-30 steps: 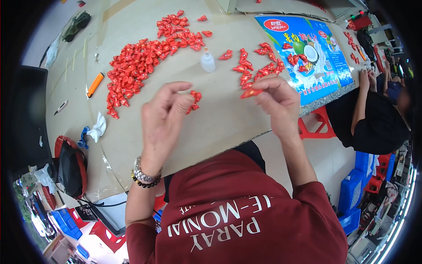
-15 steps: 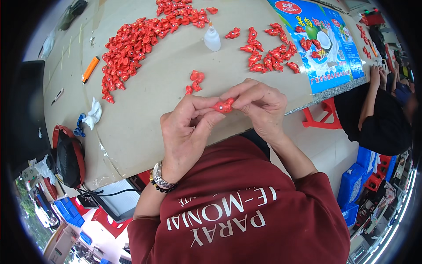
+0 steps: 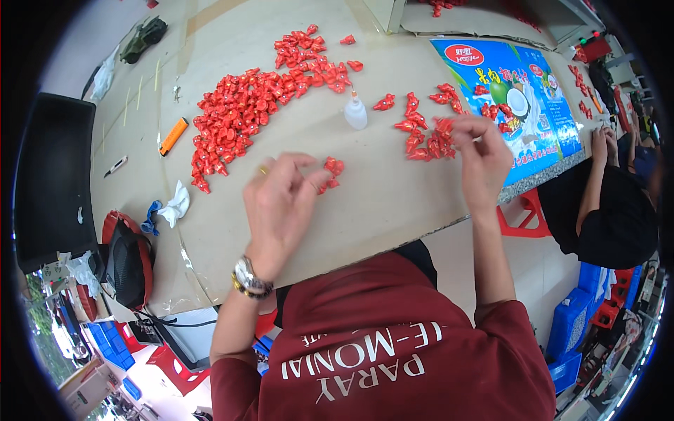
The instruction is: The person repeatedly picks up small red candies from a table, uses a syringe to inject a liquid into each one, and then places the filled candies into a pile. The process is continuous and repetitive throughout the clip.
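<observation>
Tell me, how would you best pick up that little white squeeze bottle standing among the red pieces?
Probably by its round body. The white bottle stands upright on the table, tapering to a thin nozzle on top that offers little to hold. Come from the near side, where the table is bare; red pieces lie close on its right, beside the right hand.

Person, seen from above: dark red short-sleeved shirt with white block lettering printed across the front. Both forearms bare below the sleeves. Left wrist carries a metal wristwatch, silver case with gold-toned links. Left hand and right hand ungloved.
</observation>
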Demonstrator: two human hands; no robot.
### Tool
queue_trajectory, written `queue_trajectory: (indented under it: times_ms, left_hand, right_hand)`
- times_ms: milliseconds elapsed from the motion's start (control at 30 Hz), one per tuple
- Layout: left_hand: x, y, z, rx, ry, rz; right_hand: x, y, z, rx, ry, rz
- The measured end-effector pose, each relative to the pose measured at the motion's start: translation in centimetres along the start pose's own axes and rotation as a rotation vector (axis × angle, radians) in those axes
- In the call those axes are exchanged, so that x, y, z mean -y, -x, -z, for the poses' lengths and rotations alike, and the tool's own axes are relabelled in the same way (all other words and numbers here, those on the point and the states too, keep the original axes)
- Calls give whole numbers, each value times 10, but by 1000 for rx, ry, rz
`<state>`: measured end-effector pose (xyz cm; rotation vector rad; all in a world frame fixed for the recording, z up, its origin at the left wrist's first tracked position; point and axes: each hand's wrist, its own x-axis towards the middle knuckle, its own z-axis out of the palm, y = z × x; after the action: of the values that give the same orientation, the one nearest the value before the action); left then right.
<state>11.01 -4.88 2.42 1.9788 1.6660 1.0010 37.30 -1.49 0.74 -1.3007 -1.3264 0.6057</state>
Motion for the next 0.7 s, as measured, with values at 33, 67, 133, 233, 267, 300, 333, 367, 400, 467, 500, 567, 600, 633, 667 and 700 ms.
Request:
queue_trajectory:
  times_ms: [33, 67, 133, 233, 267, 300, 333, 367, 400, 467, 500, 567, 600, 633, 667, 700]
  left_hand:
    - [7, -13, 3, -47, -94, -95]
    - [13, -27, 4, -94, -189, -189]
    - [20, -52, 2, -78, -214, -242]
    - [33, -81, -11, -44, -199, -288]
    - [36, -88, -14, -32, -186, -296]
    - [37, -95, -17, 9, -210, -302]
    - [38, -101, -20, 37, -204, -330]
    - [40, -106, -22, 65, -198, -357]
    - [41, -111, -27, 97, -188, -388]
    - [44, -117, -38, 98, -165, -388]
    - [46, -118, -41, 96, -157, -387]
    - [43, -123, -45, 134, -152, -395]
    - [42, -125, -46, 150, -152, -397]
    - [41, -126, -46, 159, -161, -397]
    - [40, -128, -46, 167, -169, -396]
    - [40, -128, -46, 174, -177, -394]
  right_hand:
    - [-5, -13, 5, -22, 177, 75]
    - [-9, -25, 9, -46, 356, 148]
    - [-24, -42, 14, -45, 543, 219]
    - [-25, -49, 11, -68, 704, 339]
    - [-22, -49, 8, -79, 735, 382]
    - [-19, -48, 5, -84, 699, 389]
    - [-13, -46, 1, -90, 663, 397]
    - [-6, -43, -3, -95, 626, 404]
    - [4, -38, -9, -17, 532, 306]
    - [25, -26, -29, 140, 332, 107]
    - [27, -22, -39, 202, 346, 143]
    - [30, -17, -55, 315, 388, 210]
    - [32, -16, -63, 339, 381, 159]
    - [34, -16, -70, 364, 373, 107]
    - [35, -15, -74, 389, 365, 56]
    - [34, -14, -77, 403, 375, 66]
